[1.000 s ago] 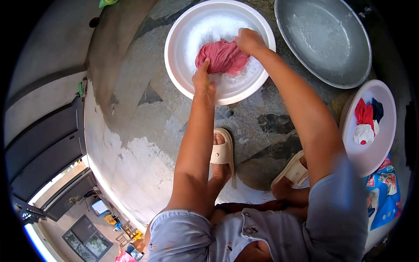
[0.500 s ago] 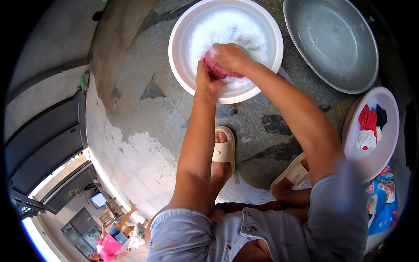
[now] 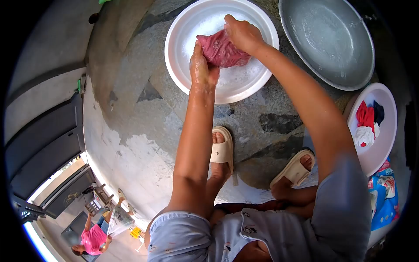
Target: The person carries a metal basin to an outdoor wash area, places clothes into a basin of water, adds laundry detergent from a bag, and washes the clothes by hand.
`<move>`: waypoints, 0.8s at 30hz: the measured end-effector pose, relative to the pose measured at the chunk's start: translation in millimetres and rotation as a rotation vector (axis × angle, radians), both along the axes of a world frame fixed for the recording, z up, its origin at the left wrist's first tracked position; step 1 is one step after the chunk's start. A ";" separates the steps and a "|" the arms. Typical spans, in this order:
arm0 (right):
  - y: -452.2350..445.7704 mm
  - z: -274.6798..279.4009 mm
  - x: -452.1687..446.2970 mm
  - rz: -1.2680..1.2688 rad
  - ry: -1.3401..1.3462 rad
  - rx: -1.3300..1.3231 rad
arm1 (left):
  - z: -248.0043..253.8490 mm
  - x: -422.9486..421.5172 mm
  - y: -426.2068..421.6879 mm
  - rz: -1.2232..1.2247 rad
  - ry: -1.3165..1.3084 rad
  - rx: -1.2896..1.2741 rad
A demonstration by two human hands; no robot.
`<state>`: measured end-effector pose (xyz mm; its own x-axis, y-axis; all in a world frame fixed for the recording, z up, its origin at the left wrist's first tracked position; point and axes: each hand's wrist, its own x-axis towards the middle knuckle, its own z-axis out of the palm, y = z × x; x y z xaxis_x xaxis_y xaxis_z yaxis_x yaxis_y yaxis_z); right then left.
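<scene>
A wet, bunched pink cloth [image 3: 222,51] is stretched between my hands above a white basin [image 3: 173,65] of sudsy water. My left hand [image 3: 203,70] grips its left end, thumb up along the edge and fingers partly behind it. At the upper right of the cloth, my right hand [image 3: 243,36] is closed on the fabric with the knuckles toward me. The cloth's kind of garment cannot be made out. Foam and water show in the basin around and below it.
A grey metal basin [image 3: 331,41] with water stands at the upper right. Below it, a pale pink basin [image 3: 379,144] holds red, white and dark clothes [image 3: 365,118]. A blue printed bag [image 3: 384,196] lies beside that. A person in a pink top [image 3: 94,239] is at lower left.
Both hands have lifted the pink cloth up out of the foam, and more of it shows. My right hand has moved up and right. The distant person has shifted.
</scene>
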<state>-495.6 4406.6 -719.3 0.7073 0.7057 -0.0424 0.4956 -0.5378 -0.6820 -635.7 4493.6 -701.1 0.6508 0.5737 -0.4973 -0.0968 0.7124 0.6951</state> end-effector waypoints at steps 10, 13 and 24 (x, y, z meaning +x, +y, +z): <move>13.8 -53.9 -31.3 -0.012 0.147 -0.201 | -41.1 -32.7 11.1 -0.213 0.261 -0.201; 23.1 26.7 -82.4 0.063 0.307 0.129 | -46.0 -34.0 23.1 -0.266 -0.024 -0.337; 14.0 7.4 -30.7 -0.173 -0.104 0.220 | 13.8 -7.8 -11.2 -0.055 0.083 -0.133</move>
